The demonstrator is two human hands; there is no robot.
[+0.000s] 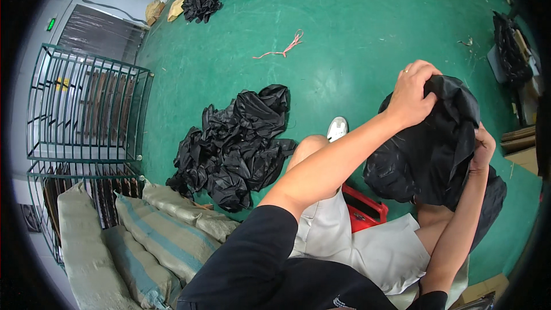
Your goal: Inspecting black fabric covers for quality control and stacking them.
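A bunched piece of black fabric [445,138] hangs in front of my right knee, held up by both hands. My left hand [412,96] grips its upper left edge, fingers bent over the top of the cloth. On the right side of the same piece, my right hand [484,148] is closed on its edge, with the fingertips partly hidden by the folds. More dark cloth lies below and behind it and hides part of my right leg. To the left, a heap of crumpled black fabric [238,143] rests on the floor beyond my left knee.
Stuffed woven sacks [166,241] lean at the lower left beside green metal rack cages [89,106]. A red plastic object [364,209] sits between my legs. Pink string [287,46] lies on the green floor [338,34]. Flat cardboard [522,146] is at the right.
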